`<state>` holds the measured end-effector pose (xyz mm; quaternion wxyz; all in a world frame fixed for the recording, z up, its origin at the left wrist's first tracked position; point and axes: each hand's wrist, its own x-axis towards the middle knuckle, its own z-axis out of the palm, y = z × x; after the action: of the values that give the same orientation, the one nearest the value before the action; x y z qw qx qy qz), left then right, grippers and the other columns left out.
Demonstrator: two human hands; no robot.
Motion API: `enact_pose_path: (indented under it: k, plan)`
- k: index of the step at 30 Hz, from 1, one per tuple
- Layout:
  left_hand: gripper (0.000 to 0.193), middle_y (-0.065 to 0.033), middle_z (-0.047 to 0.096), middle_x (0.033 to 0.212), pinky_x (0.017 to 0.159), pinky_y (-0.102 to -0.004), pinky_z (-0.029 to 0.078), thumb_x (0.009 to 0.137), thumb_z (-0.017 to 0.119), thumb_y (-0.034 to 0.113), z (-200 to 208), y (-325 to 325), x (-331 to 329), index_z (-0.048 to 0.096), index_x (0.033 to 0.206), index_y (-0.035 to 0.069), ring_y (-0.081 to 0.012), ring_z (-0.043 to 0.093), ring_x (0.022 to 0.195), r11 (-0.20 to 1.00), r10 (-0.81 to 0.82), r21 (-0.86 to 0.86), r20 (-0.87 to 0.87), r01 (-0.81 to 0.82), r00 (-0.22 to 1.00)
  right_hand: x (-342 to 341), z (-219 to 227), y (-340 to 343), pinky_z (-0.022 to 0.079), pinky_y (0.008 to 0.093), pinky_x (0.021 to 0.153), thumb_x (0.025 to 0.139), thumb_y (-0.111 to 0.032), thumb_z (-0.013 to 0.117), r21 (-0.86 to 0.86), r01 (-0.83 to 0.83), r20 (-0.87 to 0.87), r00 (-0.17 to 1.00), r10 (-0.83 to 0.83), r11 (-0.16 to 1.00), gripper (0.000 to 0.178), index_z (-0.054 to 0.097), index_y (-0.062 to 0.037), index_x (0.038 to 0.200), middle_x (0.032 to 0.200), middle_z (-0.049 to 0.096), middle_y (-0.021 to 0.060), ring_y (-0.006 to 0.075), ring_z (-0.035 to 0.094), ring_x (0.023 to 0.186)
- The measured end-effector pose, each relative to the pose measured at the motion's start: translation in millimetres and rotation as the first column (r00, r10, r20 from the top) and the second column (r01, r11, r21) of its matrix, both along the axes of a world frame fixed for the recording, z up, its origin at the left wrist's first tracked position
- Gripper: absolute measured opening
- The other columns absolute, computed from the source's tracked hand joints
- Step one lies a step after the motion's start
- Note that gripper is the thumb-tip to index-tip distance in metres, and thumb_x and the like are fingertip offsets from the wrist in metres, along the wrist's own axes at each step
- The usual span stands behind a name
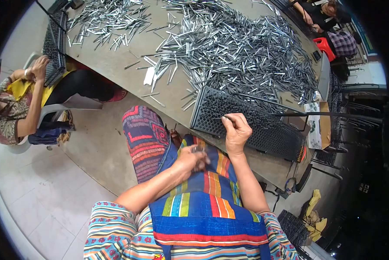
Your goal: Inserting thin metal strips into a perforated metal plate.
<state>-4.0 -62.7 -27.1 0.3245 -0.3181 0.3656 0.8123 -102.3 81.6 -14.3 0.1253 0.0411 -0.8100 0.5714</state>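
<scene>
My right hand (238, 132) is raised over a long black tray (198, 106) studded with rows of small holes and dark upright pieces. Thumb and forefinger are pinched together; whatever may be between them is too small to make out. Over my lap, above the striped blue apron (190, 223), is my left hand (189, 160), its fingers smeared by motion, so their grip does not show. The tray rests at a slant along the near table edge. Beyond it spreads a large heap of thin silvery metal pieces (242, 52).
A smaller heap of metal pieces (112, 21) and a white scrap (149, 75) lie on the table (112, 65). Right of the tray stands an open cardboard box (325, 125). A thin black bar (333, 114) crosses there. Co-workers sit left, by another black tray (55, 43), and far right.
</scene>
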Motion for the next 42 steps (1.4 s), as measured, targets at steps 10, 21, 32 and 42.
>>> enact_pose_path:
  k: [10, 21, 32, 42]
  plan:
    - [0.020, -0.0072, 0.066, 0.081, 0.061, -0.0220, 0.047, 0.085, 0.051, -0.003, -5, 0, 28, 0.058, 0.104, 0.000, -0.0097, 0.059, 0.066, 0.958, -0.286, -0.124, -0.336, 0.258, 0.897, -2, 10, -2, 0.049, 0.0306, 0.060, 0.072, 0.005, 0.070, 0.282, -0.020, -0.139, 0.988, 0.061, 0.959, 0.008, 0.066, 0.0017, 0.078, 0.075, 0.063, 0.0116, 0.0230, 0.063, 0.066]
    - [0.015, -0.0091, 0.065, 0.079, 0.052, -0.0244, 0.048, 0.084, 0.054, -0.006, 6, -2, 11, 0.059, 0.096, 0.000, -0.0130, 0.060, 0.061, 0.997, 0.050, -0.045, -0.093, -0.054, 0.994, -1, 9, -1, 0.048, 0.0298, 0.059, 0.072, 0.004, 0.070, 0.354, -0.031, -0.206, 0.972, 0.110, 0.935, 0.007, 0.067, 0.0016, 0.079, 0.074, 0.063, 0.0112, 0.0217, 0.062, 0.064]
    - [0.014, -0.0103, 0.067, 0.083, 0.053, -0.0255, 0.053, 0.088, 0.054, -0.001, -1, 8, -12, 0.059, 0.101, 0.002, -0.0152, 0.065, 0.066, 0.993, 0.118, -0.001, -0.005, -0.118, 0.993, -3, 5, -4, 0.047, 0.0310, 0.057, 0.072, 0.002, 0.071, 0.422, -0.080, -0.094, 0.987, 0.131, 0.903, 0.009, 0.068, 0.0005, 0.081, 0.073, 0.063, 0.0108, 0.0227, 0.062, 0.062]
    - [0.014, -0.0105, 0.068, 0.086, 0.056, -0.0288, 0.054, 0.089, 0.058, 0.003, 6, 12, -25, 0.061, 0.102, 0.003, -0.0172, 0.065, 0.069, 0.977, 0.168, 0.132, 0.011, -0.168, 0.986, 16, -2, 12, 0.038, 0.0212, 0.050, 0.074, -0.005, 0.072, -0.095, -0.240, 0.422, 0.869, 0.257, 0.966, 0.010, 0.070, 0.0023, 0.081, 0.072, 0.063, 0.0017, 0.0035, 0.052, 0.058]
